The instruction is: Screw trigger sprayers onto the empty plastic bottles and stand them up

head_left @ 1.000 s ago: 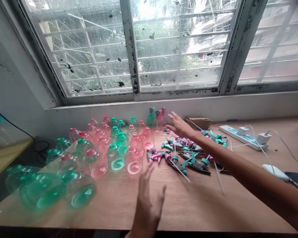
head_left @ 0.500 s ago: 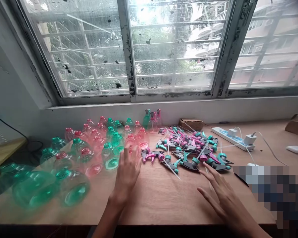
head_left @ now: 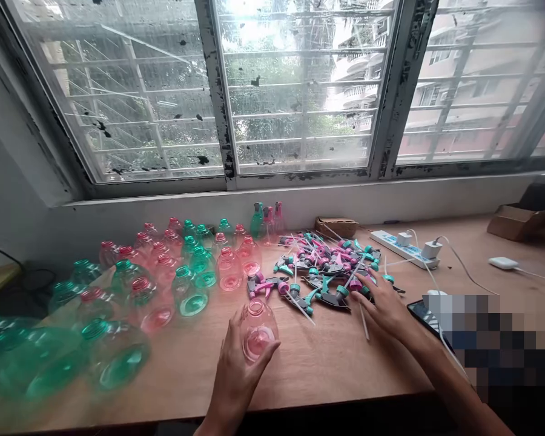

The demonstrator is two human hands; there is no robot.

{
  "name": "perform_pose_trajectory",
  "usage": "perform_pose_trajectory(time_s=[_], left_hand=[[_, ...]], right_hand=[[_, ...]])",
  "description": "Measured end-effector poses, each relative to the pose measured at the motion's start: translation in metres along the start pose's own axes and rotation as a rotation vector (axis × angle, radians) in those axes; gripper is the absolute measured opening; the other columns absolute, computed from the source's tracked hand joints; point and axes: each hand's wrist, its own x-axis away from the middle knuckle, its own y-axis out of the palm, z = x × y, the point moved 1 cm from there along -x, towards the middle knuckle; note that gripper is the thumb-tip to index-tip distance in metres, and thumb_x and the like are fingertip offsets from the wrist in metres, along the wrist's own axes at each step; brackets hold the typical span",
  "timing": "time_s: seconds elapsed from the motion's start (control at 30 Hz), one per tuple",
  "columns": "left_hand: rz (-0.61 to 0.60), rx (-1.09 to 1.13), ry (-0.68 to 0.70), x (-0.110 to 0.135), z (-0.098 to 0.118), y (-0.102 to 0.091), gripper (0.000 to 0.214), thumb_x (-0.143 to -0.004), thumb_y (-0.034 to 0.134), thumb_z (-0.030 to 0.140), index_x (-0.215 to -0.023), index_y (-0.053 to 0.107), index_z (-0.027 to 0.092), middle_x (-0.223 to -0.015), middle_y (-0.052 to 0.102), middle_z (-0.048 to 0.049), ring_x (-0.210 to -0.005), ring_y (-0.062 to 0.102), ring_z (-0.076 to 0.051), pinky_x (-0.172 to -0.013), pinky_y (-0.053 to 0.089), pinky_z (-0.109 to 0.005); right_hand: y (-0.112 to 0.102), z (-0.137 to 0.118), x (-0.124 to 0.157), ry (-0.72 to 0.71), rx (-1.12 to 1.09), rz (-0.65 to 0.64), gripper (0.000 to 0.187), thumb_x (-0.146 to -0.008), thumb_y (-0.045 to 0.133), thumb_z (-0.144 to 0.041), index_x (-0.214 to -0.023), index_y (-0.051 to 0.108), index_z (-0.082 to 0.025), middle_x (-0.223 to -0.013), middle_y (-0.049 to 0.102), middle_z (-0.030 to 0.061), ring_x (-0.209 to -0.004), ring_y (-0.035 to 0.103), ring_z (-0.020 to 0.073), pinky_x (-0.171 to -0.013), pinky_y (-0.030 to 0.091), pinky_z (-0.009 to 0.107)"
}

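Note:
My left hand [head_left: 240, 363] is wrapped round a clear pink plastic bottle [head_left: 258, 328] with no cap, held upright just above the wooden table [head_left: 327, 363], near its front edge. My right hand [head_left: 384, 306] lies on the near right edge of a pile of pink and teal spray trigger heads [head_left: 327, 266] with thin white dip tubes; its fingers curl over one of them, and what they grip is hidden. Several open pink and green bottles [head_left: 172, 272] stand in a cluster to the left of the pile.
Larger green bottles [head_left: 72, 357] crowd the near left corner. Three capped spray bottles [head_left: 266, 221] stand by the window sill. A white power strip [head_left: 404, 245] with chargers and cables, a phone, a white mouse [head_left: 503, 263] and a cardboard box [head_left: 515, 221] lie to the right.
My left hand took a pink bottle from the cluster and drew it toward me. My right hand moved forward from the bare table onto the edge of the trigger pile.

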Motion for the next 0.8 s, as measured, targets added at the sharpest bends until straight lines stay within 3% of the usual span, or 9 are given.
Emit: perform_pose_trajectory(time_s=[0.17, 0.27, 0.37, 0.47, 0.6, 0.7, 0.8], left_hand=[[-0.104, 0.004, -0.048, 0.000, -0.009, 0.005, 0.088, -0.081, 0.073, 0.039, -0.149, 0.019, 0.026, -0.147, 0.046, -0.0165, -0.134, 0.049, -0.034, -0.109, 0.039, -0.055], [-0.139, 0.039, -0.060, 0.001, -0.008, 0.006, 0.088, -0.080, 0.074, 0.033, -0.148, 0.018, 0.025, -0.147, 0.046, -0.0168, -0.136, 0.047, -0.031, -0.111, 0.037, -0.053], [-0.158, 0.075, -0.058, 0.000, -0.004, 0.004, 0.085, -0.078, 0.077, 0.034, -0.144, 0.025, 0.025, -0.142, 0.050, -0.0158, -0.133, 0.050, -0.033, -0.109, 0.040, -0.054], [-0.167, 0.062, -0.044, 0.000, -0.001, 0.001, 0.084, -0.072, 0.081, 0.041, -0.139, 0.033, 0.024, -0.133, 0.056, -0.0142, -0.125, 0.056, -0.035, -0.103, 0.046, -0.053], [-0.119, -0.018, 0.008, 0.004, 0.001, -0.001, 0.079, -0.069, 0.082, 0.047, -0.133, 0.040, 0.025, -0.124, 0.058, -0.0109, -0.117, 0.060, -0.034, -0.098, 0.050, -0.051], [-0.066, -0.078, 0.075, 0.007, 0.003, -0.002, 0.078, -0.068, 0.083, 0.046, -0.132, 0.042, 0.027, -0.124, 0.054, -0.0092, -0.117, 0.057, -0.034, -0.098, 0.049, -0.051], [-0.052, -0.134, 0.107, 0.008, 0.004, -0.002, 0.083, -0.067, 0.085, 0.045, -0.135, 0.041, 0.027, -0.126, 0.051, -0.0100, -0.120, 0.053, -0.035, -0.099, 0.048, -0.053]], right_hand=[[0.010, -0.005, -0.027, 0.042, 0.097, -0.078, 0.041, -0.098, 0.044, -0.040, -0.130, 0.058, -0.020, -0.143, 0.049, 0.0202, -0.135, 0.042, 0.0390, -0.100, 0.044, 0.055], [0.007, -0.013, -0.036, 0.045, 0.124, -0.114, 0.038, -0.098, 0.044, -0.041, -0.126, 0.059, -0.020, -0.136, 0.056, 0.0188, -0.132, 0.046, 0.0389, -0.102, 0.039, 0.061], [0.001, -0.022, -0.045, 0.053, 0.155, -0.065, 0.041, -0.098, 0.043, -0.042, -0.129, 0.055, -0.019, -0.143, 0.049, 0.0207, -0.138, 0.035, 0.0432, -0.105, 0.027, 0.072], [0.000, -0.035, -0.051, -0.067, 0.181, -0.066, 0.040, -0.097, 0.046, -0.035, -0.133, 0.053, -0.020, -0.153, 0.037, 0.0188, -0.145, 0.024, 0.0414, -0.109, 0.023, 0.069], [0.009, -0.051, -0.055, -0.222, 0.203, -0.202, 0.038, -0.095, 0.041, -0.015, -0.130, 0.055, -0.022, -0.142, 0.053, 0.0166, -0.135, 0.043, 0.0358, -0.112, 0.019, 0.069], [0.015, -0.056, -0.063, -0.210, 0.214, -0.194, 0.035, -0.093, 0.045, -0.016, -0.126, 0.056, -0.019, -0.124, 0.063, 0.0174, -0.119, 0.055, 0.0360, -0.111, 0.017, 0.070], [0.019, -0.058, -0.074, -0.203, 0.209, -0.177, 0.037, -0.091, 0.050, -0.022, -0.128, 0.054, -0.018, -0.121, 0.065, 0.0171, -0.117, 0.055, 0.0381, -0.109, 0.019, 0.072]])
